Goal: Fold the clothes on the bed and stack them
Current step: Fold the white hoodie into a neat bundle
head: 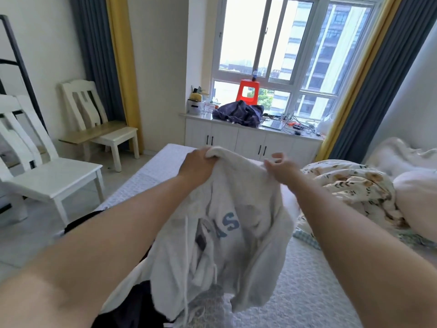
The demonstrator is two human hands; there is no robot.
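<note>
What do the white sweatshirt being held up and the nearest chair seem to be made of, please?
Sweatshirt: apparently soft fleece or cotton knit; it droops in thick, matte folds, with blue letters on it. Chair: probably painted wood; smooth white, slightly glossy, with rigid slats and square legs.

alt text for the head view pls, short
Both hands hold up a white sweatshirt with blue lettering over the bed: left hand grips its top edge, right hand pinches it. White chairs stand left, window behind.
</note>
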